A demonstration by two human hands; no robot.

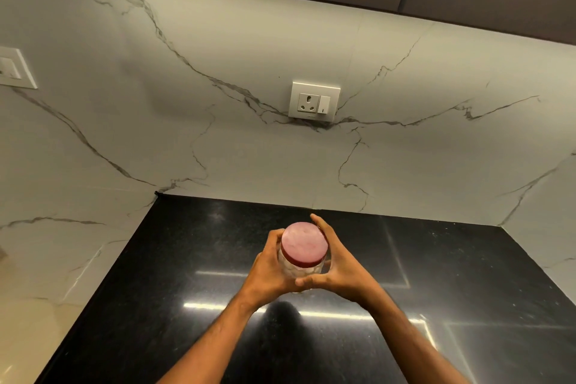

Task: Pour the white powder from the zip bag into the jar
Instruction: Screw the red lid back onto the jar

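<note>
A clear patterned jar (304, 270) with a red lid (304, 245) stands upright near the middle of the black countertop (436, 274). My left hand (269, 271) wraps the jar's left side and my right hand (339, 265) wraps its right side, the thumbs meeting at the front. The lid sits on the jar. No zip bag is in view.
A marble-patterned wall rises behind and on both sides of the countertop, forming a nook. A white socket with a switch (314, 100) is on the back wall, and another switch plate (14, 69) is at the far left. Dark cabinets hang overhead.
</note>
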